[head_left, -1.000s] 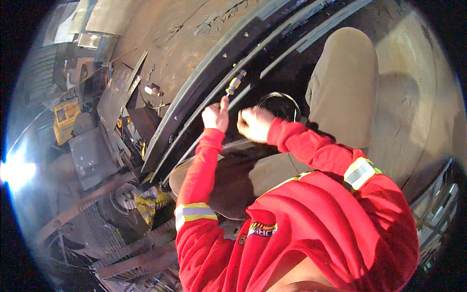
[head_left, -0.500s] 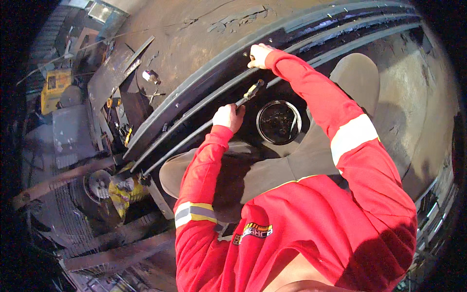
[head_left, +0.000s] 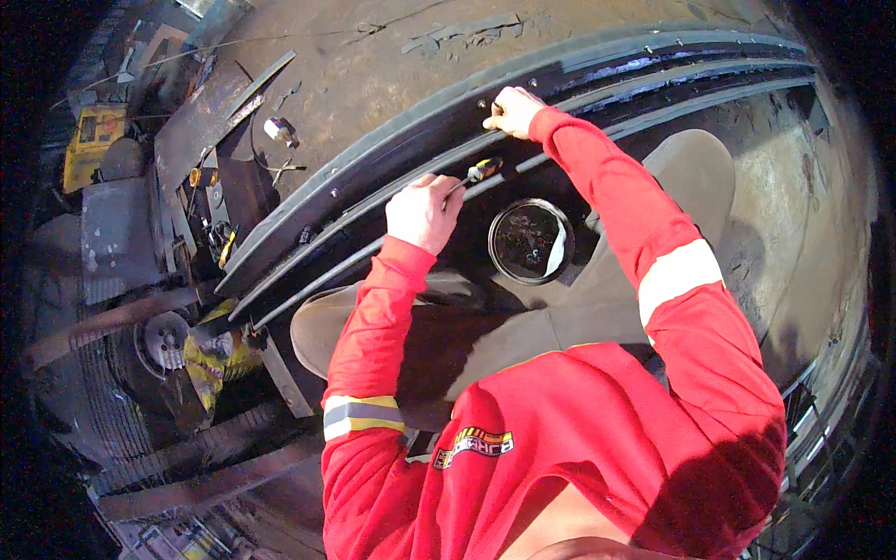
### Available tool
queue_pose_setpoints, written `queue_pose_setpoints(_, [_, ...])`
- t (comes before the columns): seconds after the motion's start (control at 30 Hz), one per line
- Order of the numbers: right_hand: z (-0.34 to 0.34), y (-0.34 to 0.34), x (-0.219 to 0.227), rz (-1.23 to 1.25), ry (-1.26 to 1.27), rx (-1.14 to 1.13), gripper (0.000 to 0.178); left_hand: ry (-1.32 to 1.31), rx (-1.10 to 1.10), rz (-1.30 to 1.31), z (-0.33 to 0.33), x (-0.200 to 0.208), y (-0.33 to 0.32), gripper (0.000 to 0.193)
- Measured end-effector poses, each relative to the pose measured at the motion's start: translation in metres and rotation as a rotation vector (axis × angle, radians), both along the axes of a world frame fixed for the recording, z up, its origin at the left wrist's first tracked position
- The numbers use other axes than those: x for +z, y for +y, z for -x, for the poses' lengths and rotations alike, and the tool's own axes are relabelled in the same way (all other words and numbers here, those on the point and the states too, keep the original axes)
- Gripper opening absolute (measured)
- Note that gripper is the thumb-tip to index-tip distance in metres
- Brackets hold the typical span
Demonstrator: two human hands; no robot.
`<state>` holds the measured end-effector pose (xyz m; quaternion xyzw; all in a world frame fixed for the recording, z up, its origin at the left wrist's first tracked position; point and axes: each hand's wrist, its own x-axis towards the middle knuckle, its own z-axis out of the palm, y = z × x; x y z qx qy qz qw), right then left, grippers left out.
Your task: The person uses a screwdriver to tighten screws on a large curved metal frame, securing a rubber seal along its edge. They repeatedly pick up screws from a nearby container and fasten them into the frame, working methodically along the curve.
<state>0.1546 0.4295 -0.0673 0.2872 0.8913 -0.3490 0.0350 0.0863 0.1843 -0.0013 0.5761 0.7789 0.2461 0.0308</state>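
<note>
My left hand (head_left: 425,213) is closed around the shaft end of a screwdriver (head_left: 483,170). Its yellow-and-black handle sticks out to the right, over a long dark metal channel (head_left: 392,193) with raised ribs. Farther up, my right hand (head_left: 513,114) rests at the same channel with fingers curled together, close to a small bolt (head_left: 483,104). What those fingers pinch, if anything, is hidden. Between my legs, just nearer than the channel, stands a round tin (head_left: 493,245) with dark contents and a pale strip inside.
Metal offcuts (head_left: 247,103) and a small white-and-dark container (head_left: 280,132) lie beyond the channel at left. A yellow machine (head_left: 93,140) stands far left. Near the channel's left end are a round metal disc (head_left: 163,341) and a crumpled yellow bag (head_left: 210,364).
My left hand has shifted left and up along the channel, and the screwdriver lies flatter. The right hand has moved slightly right and down in the picture. The whole view has shifted a little.
</note>
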Motion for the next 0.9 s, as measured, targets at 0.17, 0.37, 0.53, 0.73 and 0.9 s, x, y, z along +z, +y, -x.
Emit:
queue_pose_setpoints(0.17, [0.004, -0.007, -0.004, -0.090, 0.039, -0.016, 0.028, -0.325, -0.073, -0.193, 0.021, 0.021, -0.007, 0.013])
queue_pose_setpoints(0.37, [0.004, 0.005, -0.008, -0.004, -0.010, -0.045, 0.027, -0.795, -0.033, -0.350, 0.022, 0.042, -0.004, 0.008])
queue_pose_setpoints(0.53, [0.004, -0.015, 0.003, -0.160, 0.046, -0.024, 0.028, -0.758, 0.056, -0.309, 0.025, 0.028, -0.009, 0.007])
queue_pose_setpoints(0.73, [0.009, -0.004, 0.007, -0.062, -0.047, -0.045, 0.027, -0.829, 0.075, -0.315, 0.030, 0.029, -0.007, 0.006])
queue_pose_setpoints(0.9, [0.009, -0.015, 0.002, -0.213, -0.021, -0.042, 0.029, -0.761, 0.024, -0.325, 0.034, 0.024, -0.013, 0.005])
